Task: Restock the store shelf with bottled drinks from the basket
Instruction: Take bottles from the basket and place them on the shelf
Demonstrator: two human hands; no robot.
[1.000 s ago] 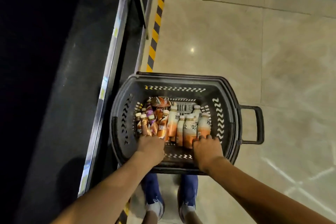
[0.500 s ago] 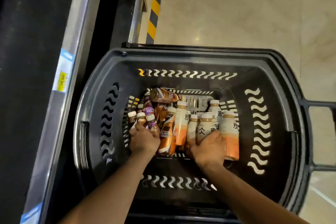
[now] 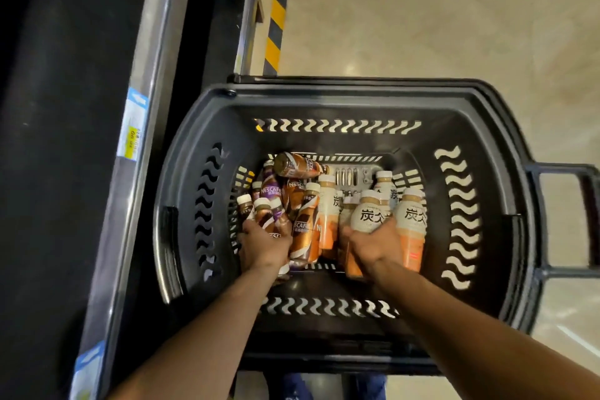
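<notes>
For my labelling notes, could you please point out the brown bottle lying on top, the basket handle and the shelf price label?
brown bottle (image 3: 298, 166): head view, label middle.
basket handle (image 3: 588, 221): head view, outer bar.
price label (image 3: 132, 135): head view, yellow patch.

My basket (image 3: 344, 97) is black moulded plastic, smooth, with a dull sheen along its rim. The brown bottles (image 3: 305, 230) wear glossy printed sleeves that catch the light, and the one gripped in my left hand (image 3: 264, 245) looks just as slick. The pale bottles (image 3: 412, 221) are smooth plastic with a softer satin finish and matt cream caps; my right hand (image 3: 376, 245) wraps one. The floor (image 3: 422, 16) is polished, stone-like tile, shiny enough to mirror a lamp. The shelf rail (image 3: 152, 58) looks like dull grey metal and carries paper tags (image 3: 133, 127).
</notes>
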